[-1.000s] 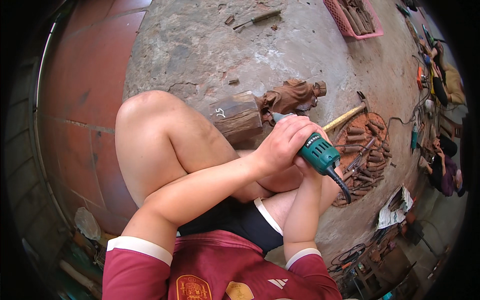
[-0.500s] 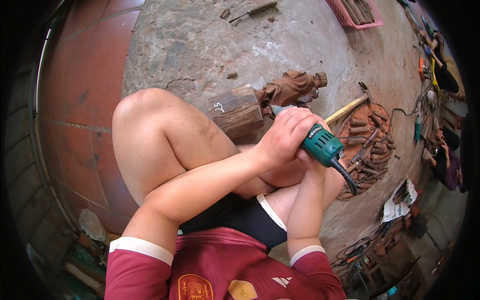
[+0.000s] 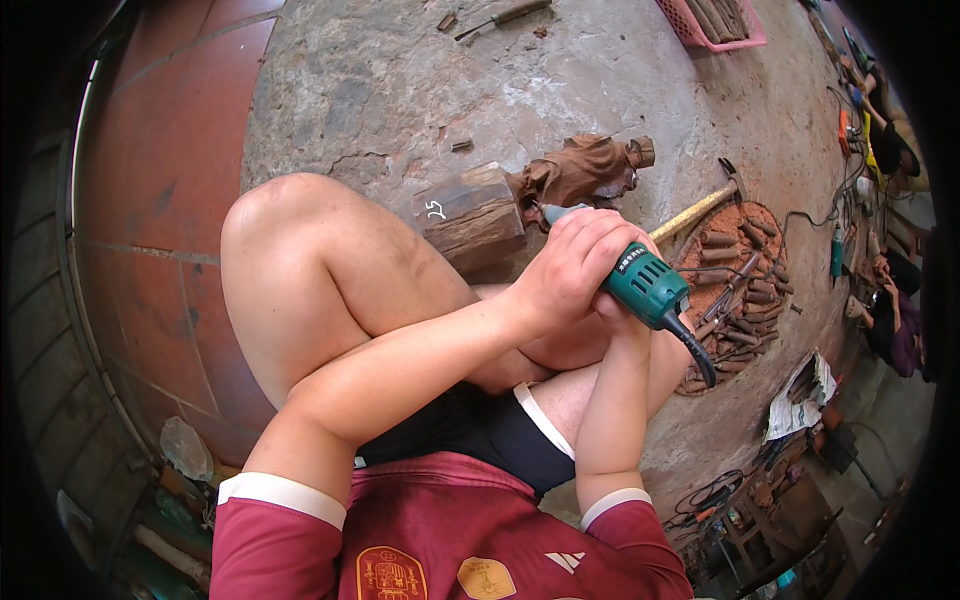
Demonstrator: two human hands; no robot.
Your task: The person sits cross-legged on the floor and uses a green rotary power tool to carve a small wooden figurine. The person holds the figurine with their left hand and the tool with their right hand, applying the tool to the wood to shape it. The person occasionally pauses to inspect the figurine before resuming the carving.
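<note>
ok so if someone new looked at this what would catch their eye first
Probably the green power tool just right of centre, with the left hand wrapped around it and its nose close to the carved wood. After that, perhaps the yellow-handled hammer to the right, by a heap of short brown rods, and the pink basket at the upper right.
</note>
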